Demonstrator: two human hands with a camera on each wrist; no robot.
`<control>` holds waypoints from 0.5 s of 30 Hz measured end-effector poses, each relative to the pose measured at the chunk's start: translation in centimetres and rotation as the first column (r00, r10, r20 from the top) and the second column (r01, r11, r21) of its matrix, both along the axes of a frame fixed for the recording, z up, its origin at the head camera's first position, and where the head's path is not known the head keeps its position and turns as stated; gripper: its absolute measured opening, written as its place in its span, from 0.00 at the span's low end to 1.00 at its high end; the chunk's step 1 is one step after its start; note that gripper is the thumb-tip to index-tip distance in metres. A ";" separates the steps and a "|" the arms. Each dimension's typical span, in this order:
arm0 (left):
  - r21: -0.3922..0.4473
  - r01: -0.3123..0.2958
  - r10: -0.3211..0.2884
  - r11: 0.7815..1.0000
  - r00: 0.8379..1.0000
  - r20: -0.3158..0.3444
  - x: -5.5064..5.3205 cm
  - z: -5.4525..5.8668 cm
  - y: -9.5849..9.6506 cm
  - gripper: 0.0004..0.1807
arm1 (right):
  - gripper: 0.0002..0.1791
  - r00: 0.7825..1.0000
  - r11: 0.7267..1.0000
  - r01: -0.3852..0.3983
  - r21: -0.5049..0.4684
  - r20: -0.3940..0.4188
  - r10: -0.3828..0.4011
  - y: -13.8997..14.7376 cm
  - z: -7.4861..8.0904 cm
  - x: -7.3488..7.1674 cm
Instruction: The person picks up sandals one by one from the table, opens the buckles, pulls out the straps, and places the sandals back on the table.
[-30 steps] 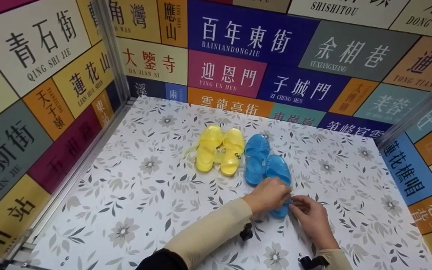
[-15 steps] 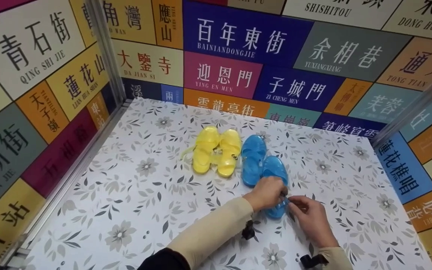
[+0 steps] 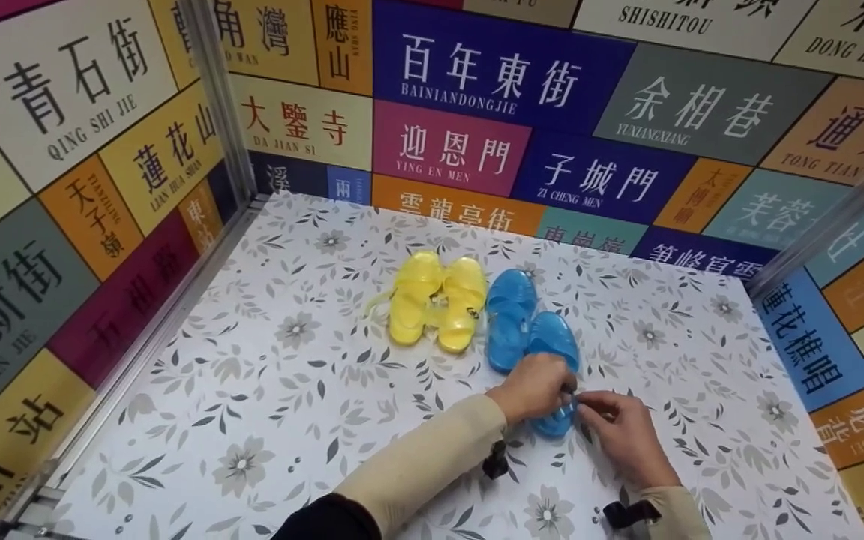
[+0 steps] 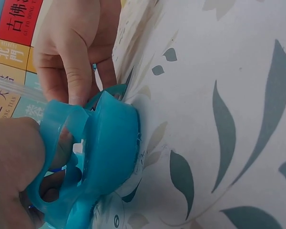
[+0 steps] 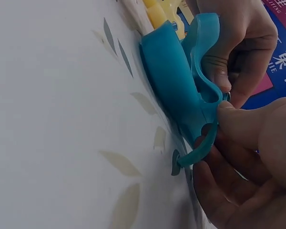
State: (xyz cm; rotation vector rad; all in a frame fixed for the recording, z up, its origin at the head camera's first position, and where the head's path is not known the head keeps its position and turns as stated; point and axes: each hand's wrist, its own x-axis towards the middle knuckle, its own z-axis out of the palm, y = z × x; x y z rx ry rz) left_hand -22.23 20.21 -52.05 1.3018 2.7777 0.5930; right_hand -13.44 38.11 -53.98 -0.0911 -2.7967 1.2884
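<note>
A blue jelly sandal [image 3: 553, 424] lies toe away from me on the floral sheet, the nearer of a blue pair. My left hand [image 3: 537, 386] curls over its straps; in the left wrist view its fingers show through the strap openings of the sandal [image 4: 112, 143]. Its thumb presses near a small metal buckle [image 5: 227, 96] at the sandal's side. From the right, my right hand [image 3: 627, 431] pinches the blue ankle strap [image 5: 200, 152] between thumb and fingers, the strap's free end hanging past them. The other blue sandal [image 3: 508, 345] rests close on the left.
A pair of yellow sandals [image 3: 423, 300] stands left of the blue ones, a thin loose strap sticking out on its left side. Walls of coloured, lettered panels [image 3: 499, 82] and metal frame posts [image 3: 223, 97] bound the flower-patterned surface [image 3: 244, 405].
Both hands stay at the blue sandal. Over the last second the near sandal has shifted slightly left, and the left hand with it. The head view sways a little.
</note>
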 end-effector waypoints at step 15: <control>-0.049 0.038 -0.038 0.998 0.999 -0.001 -0.1 0.7 0.5 0.08 | 0.10 0.981 0.994 -0.059 0.097 -0.180 0.076 0.1 0.0 -0.4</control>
